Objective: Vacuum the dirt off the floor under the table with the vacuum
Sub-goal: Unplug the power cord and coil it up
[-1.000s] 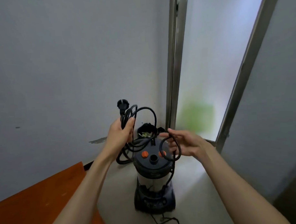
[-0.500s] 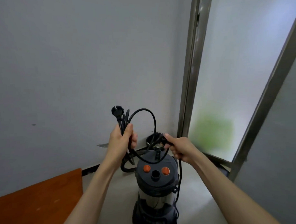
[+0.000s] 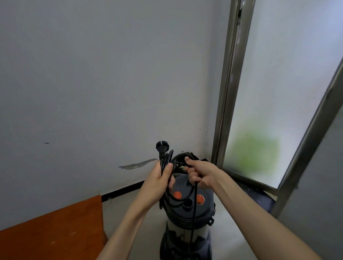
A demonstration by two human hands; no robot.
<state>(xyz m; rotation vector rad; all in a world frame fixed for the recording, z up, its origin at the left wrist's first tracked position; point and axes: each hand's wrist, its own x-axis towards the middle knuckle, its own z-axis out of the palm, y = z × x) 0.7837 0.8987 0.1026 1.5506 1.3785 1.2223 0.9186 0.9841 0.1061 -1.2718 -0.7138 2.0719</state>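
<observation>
Room: we stand in a corner where one pale grey wall [image 3: 87, 74] meets a tall frosted glass panel [image 3: 278, 87] in a metal frame [image 3: 231, 79]; a green blur shows behind the glass, and we cannot tell what it is.
Floor: a light floor [image 3: 227, 242] runs under the wall, with one dark skirting strip [image 3: 122, 191] along its base.
Table: we see one orange-brown table [image 3: 50, 239], only its corner, at the lower left and just beside the vacuum.
Wall marks: we count two, one long scrape [image 3: 138, 164] and one small dark spot [image 3: 46, 143].
Vacuum: one upright canister vacuum [image 3: 186, 217] stands on the floor in the corner, between the table and the glass panel, below both hands.
Vacuum top: we count two orange round buttons [image 3: 177, 195] and one dark round opening between them.
Cord: one black power cord [image 3: 166, 161], gathered in several loops; one strand hangs down along the front of the canister.
Plug: one round black plug [image 3: 162, 145] stands up above the left hand.
Left hand: our left hand [image 3: 158, 181] is clenched round the bundle of loops, just under the plug.
Right hand: our right hand [image 3: 199, 172] has its fingers curled round a strand of the same cord, above the vacuum top.
Hands: two, close together, both bare.
</observation>
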